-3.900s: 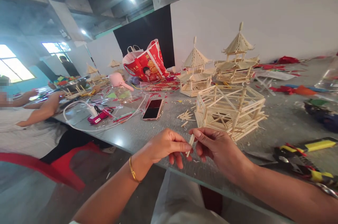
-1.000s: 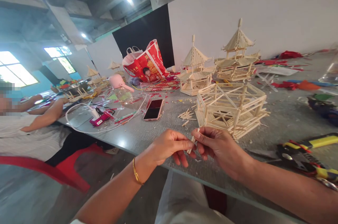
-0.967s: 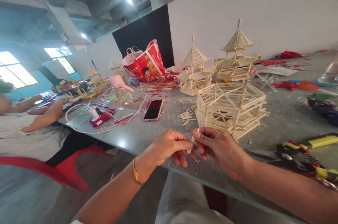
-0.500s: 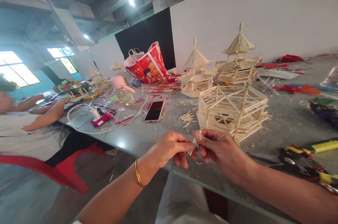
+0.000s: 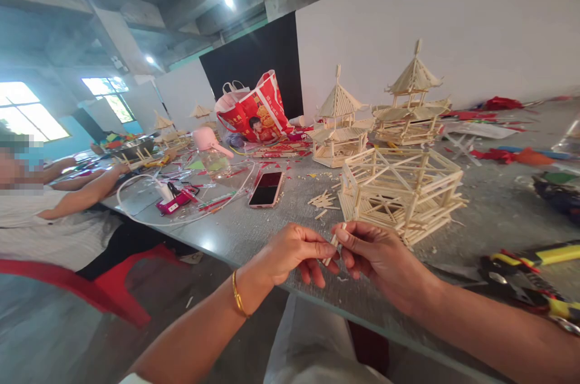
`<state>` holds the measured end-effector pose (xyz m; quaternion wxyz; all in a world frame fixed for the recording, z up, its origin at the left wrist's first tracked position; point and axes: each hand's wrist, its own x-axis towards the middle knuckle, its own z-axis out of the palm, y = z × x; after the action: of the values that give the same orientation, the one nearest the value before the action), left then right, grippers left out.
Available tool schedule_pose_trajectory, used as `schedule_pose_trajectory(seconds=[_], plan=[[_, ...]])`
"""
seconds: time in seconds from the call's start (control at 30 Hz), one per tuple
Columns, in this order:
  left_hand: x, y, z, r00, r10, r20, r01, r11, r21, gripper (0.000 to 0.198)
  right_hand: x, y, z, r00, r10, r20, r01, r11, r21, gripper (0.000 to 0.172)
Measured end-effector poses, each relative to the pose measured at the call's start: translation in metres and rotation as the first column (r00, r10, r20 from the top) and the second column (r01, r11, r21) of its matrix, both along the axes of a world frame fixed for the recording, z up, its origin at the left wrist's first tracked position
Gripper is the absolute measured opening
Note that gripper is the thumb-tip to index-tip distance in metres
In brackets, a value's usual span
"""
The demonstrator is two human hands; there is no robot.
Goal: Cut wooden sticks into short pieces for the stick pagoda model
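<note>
Between my two hands, just above the table's front edge, are short wooden sticks (image 5: 334, 241). My left hand (image 5: 299, 253) pinches their lower end between thumb and fingers. The upper end is in the pinch of my right hand (image 5: 369, 251). How many sticks there are I cannot tell. Right behind my right hand stands an open frame of wooden sticks (image 5: 403, 191), with no roof on it. A small pile of cut sticks (image 5: 322, 200) lies to the left of this frame.
Two roofed stick pavilions (image 5: 341, 124) stand behind the frame. A phone (image 5: 266, 189), a purple power strip (image 5: 177, 200) with a white cable and a red bag (image 5: 256, 109) are to the left. Yellow-black pliers (image 5: 521, 278) lie at right. Another person (image 5: 58, 209) sits at far left.
My hands keep the same pinch on the sticks, nearly still. The whole view has shifted very slightly. The other person's arm at far left has moved a little to the right.
</note>
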<state>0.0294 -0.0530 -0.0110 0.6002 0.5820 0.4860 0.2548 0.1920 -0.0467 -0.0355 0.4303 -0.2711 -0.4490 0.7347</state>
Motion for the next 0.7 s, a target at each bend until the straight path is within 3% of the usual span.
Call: schedule_pose_trajectory(seconds=[0.27, 0.43, 0.5, 0.57, 0.63, 0.7], plan=[[-0.005, -0.001, 0.001, 0.997, 0.053, -0.062, -0.047, 0.995, 0.093, 0.028, -0.002, -0.001, -0.001, 0.999, 0.011, 0.042, -0.011, 1.000, 0.018, 0.035], [-0.014, 0.003, 0.002, 0.986, 0.164, 0.004, -0.163, 0.980, 0.110, 0.028, -0.007, -0.008, -0.004, 0.986, -0.095, 0.137, 0.077, 0.988, 0.136, 0.043], [-0.017, 0.008, 0.002, 0.975, 0.218, 0.036, -0.220, 0.968, 0.122, 0.028, -0.008, -0.012, -0.007, 0.971, -0.081, 0.226, 0.030, 0.974, 0.223, 0.041], [-0.021, 0.013, 0.002, 0.965, 0.254, 0.069, -0.261, 0.955, 0.141, 0.026, -0.005, -0.018, -0.008, 0.923, -0.045, 0.381, -0.101, 0.930, 0.353, 0.039], [-0.023, 0.020, 0.004, 0.958, 0.268, 0.101, -0.283, 0.944, 0.172, 0.024, 0.005, -0.024, -0.007, 0.852, -0.072, 0.518, -0.237, 0.830, 0.505, 0.033], [-0.025, 0.029, 0.007, 0.954, 0.274, 0.120, -0.293, 0.935, 0.198, 0.023, 0.018, -0.030, -0.004, 0.830, -0.109, 0.547, -0.310, 0.726, 0.614, 0.020]])
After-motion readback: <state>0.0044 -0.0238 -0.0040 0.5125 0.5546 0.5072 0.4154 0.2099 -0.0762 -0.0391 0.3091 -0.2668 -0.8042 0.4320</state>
